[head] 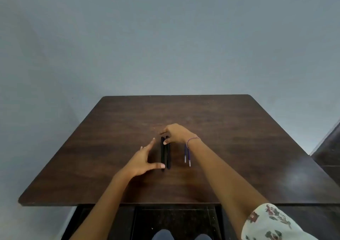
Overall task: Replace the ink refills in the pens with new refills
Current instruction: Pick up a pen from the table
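Evidently to steady them for a pickup, two black pens lie together on the worktop. The left hand is spread, thumb bracing their 6 o'clock tips. The right hand pinches the 12 o'clock ends, and the refills wait at 3 o'clock.

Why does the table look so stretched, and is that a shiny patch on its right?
Head view: the wide-angle lens splays the sides of the table outward. Head view: yes, a pale glare patch lies on its right part. Head view: soft focus throughout, so the pens and blue refills show little detail; shadows by the left hand and right hand are faint.
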